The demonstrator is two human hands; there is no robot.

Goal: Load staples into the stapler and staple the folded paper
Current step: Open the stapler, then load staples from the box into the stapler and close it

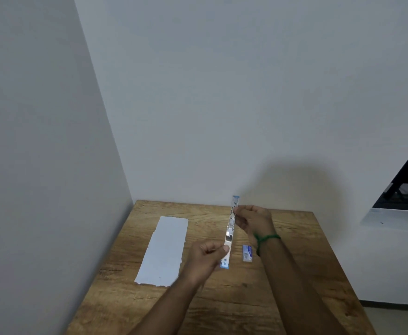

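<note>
Wooden bench point(294, 274) underneath, I saw both hands pinching the opened stapler point(230, 232): left hand point(206, 258) low, right hand point(252, 220) high; stiff, light, probably springy.

Head-worn wide view, forward and down over a wooden table in a room corner

A single camera sits above and behind the hands, facing the corner where two white walls meet; walls fill the upper two thirds, the table point(294, 274) the lower third. Both forearms enter from the bottom edge at arm's length. The left hand point(206, 256) and right hand point(252, 220) hold the opened stapler point(230, 234) near frame centre; folded paper point(165, 250) lies left of the grip, a staple box point(247, 253) just right.
</note>
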